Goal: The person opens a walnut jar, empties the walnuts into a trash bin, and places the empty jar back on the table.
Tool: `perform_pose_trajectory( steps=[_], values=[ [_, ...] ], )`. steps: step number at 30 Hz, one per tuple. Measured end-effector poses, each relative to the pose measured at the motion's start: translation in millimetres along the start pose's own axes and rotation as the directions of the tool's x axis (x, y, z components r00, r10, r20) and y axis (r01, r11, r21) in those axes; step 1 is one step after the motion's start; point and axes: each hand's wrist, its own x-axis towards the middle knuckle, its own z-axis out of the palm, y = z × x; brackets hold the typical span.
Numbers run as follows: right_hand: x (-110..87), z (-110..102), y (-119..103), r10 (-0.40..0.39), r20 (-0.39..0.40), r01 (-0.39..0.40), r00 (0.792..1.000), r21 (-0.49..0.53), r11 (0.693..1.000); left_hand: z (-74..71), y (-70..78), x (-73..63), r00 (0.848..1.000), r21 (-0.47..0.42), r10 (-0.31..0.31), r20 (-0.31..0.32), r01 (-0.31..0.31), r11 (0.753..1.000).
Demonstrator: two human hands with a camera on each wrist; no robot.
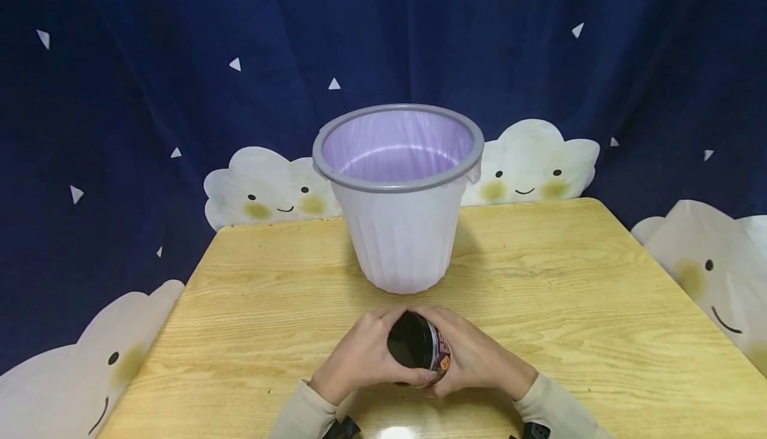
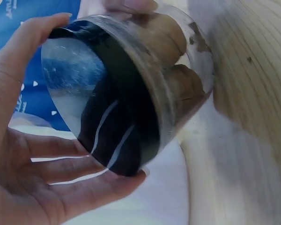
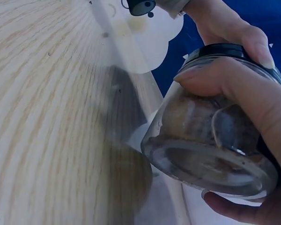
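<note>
Both hands hold a clear jar just above the near part of the table, tilted with its black lid (image 1: 409,340) toward the left. My left hand (image 1: 362,352) grips the lid, thumb on one edge and fingers round the other, as the left wrist view shows. The right hand (image 1: 479,356) wraps round the body of the jar (image 3: 196,122), its thumb lying along the glass below the lid. Brown chunks (image 2: 166,40) show through the side. Part of a dark red and orange label (image 1: 443,352) appears beside the right hand. The lid is on the jar.
A white bin (image 1: 401,239) with a grey rim and a pale purple inside stands upright just beyond the hands. The wooden table (image 1: 257,292) reaches back to a dark blue curtain (image 1: 287,39) printed with clouds and white triangles.
</note>
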Motion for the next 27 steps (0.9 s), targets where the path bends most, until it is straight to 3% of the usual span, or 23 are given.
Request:
perform_pose_trajectory(
  steps=[7, 15, 27],
  values=[
    [1.0, 0.7, 0.9, 0.002, 0.001, -0.002, 1.0, 0.021, 1.0, -0.1, 5.1, 0.5, 0.995, -0.011, -0.1, 0.008, 0.1, 0.995],
    [-1.0, 5.7, 1.4, -0.022, -0.029, 0.024, 0.999, 0.069, 0.997, 3.7, 3.6, -2.0, 0.988, -0.091, -0.152, 0.002, 0.151, 0.984],
    [1.2, 5.8, -0.5, -0.027, -0.044, 0.027, 0.999, 0.017, 0.999, 2.5, 6.0, 0.0, 0.941, -0.107, -0.339, 0.016, 0.339, 0.935]
  ],
)
